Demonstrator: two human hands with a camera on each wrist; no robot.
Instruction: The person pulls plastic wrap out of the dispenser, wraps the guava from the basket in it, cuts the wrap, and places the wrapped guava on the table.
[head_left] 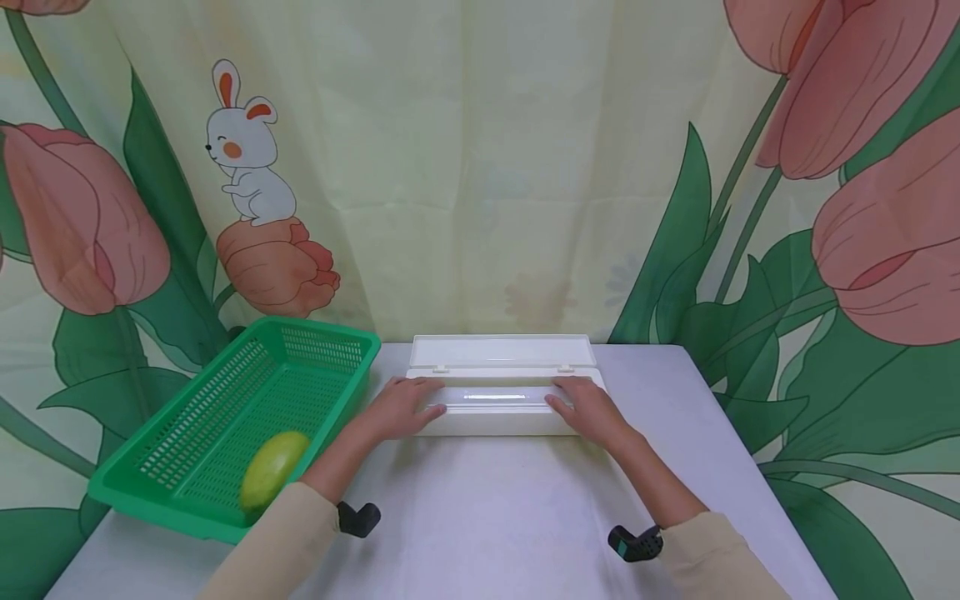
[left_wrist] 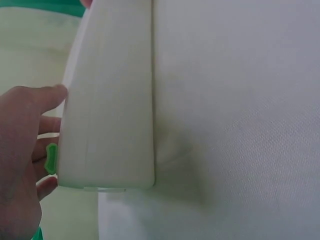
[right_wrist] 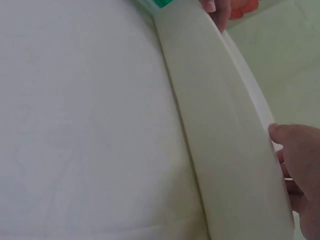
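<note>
One white box (head_left: 495,425), its lid (head_left: 501,350) raised, sits by the far edge of the surface (head_left: 480,508), a broad stretch before it. The left grip (head_left: 400,408) and right grip (head_left: 590,410) rest at its two ends, thumbs (left_wrist: 50,96) apart from fingers (left_wrist: 49,124). Leftward, a green basket (head_left: 247,387) covers part of the surface's edge and holds a yellow-green fruit (head_left: 273,469).

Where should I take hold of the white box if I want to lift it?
I'd take the white box by its body at the two short ends, coming in from left and right. It is long and low, so support at both ends should keep it level. Avoid the lid: it is open along the far side and may swing.
</note>
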